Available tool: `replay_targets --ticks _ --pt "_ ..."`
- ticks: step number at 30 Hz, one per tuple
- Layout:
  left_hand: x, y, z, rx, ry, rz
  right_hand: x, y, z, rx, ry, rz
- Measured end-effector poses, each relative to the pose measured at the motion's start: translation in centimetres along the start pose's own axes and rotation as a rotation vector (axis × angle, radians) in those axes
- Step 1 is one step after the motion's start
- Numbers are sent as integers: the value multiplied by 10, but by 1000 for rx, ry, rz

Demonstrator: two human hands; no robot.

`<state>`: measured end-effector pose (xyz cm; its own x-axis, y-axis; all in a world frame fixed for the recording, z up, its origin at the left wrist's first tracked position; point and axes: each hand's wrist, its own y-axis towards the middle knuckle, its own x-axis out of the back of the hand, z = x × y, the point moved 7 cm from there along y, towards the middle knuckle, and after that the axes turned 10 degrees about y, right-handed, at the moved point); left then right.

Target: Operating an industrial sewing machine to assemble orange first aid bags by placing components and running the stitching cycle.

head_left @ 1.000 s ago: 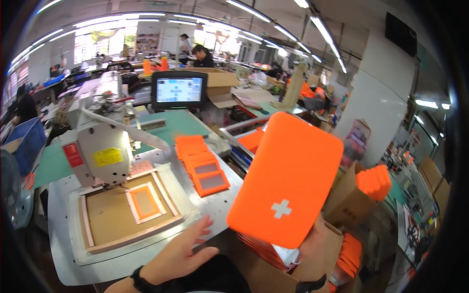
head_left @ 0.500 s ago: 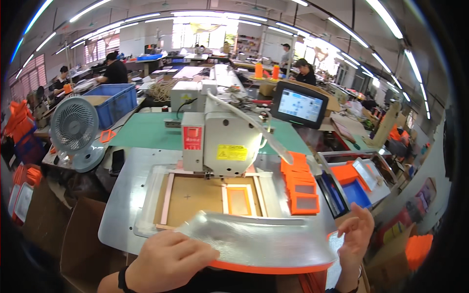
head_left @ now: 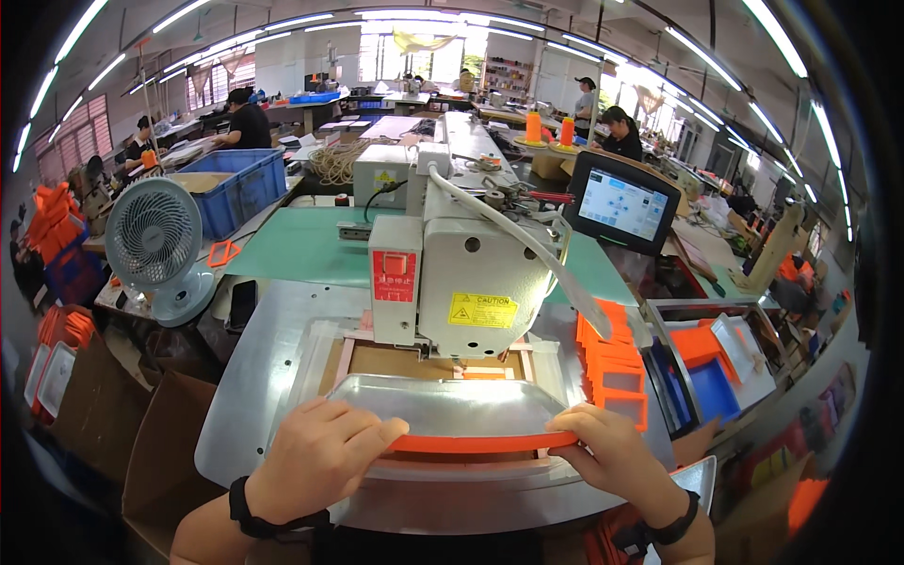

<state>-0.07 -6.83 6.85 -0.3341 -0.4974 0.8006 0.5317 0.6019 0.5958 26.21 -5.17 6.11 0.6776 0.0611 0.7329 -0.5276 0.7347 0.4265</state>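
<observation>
A silver, foil-faced panel with an orange edge (head_left: 457, 403) is held level above the sewing bed by both hands. My left hand (head_left: 325, 454) is closed on its near left corner, thumb along the orange edge. My right hand (head_left: 617, 454) pinches the near right corner. Just beyond the panel stands the head of a grey sewing machine (head_left: 476, 259). Below its needle area lies a flat template with pale strips (head_left: 346, 358), partly hidden by the panel. To the right of the template, orange frame-shaped pieces with grey windows (head_left: 617, 381) lie in an overlapping row.
A touch screen (head_left: 621, 205) stands right of the machine. Farther right, a tray (head_left: 711, 386) holds orange and blue pieces. On the left are a fan (head_left: 153, 235), a blue crate (head_left: 247, 193), a phone (head_left: 243, 303) and a cardboard box (head_left: 174, 452). Several people work in the background.
The panel has moved forward toward the machine and now covers much of the template. My right hand, formerly raised and open beside the panel, has taken hold of its right corner.
</observation>
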Motion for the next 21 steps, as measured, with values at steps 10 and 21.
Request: replay_targets --ticks 10,21 --pt "-35 -9 16 -63 81 119 -39 5 -23 207 -288 132" --pt "-66 -26 8 -62 -95 329 -51 -11 -51 167 -173 279"
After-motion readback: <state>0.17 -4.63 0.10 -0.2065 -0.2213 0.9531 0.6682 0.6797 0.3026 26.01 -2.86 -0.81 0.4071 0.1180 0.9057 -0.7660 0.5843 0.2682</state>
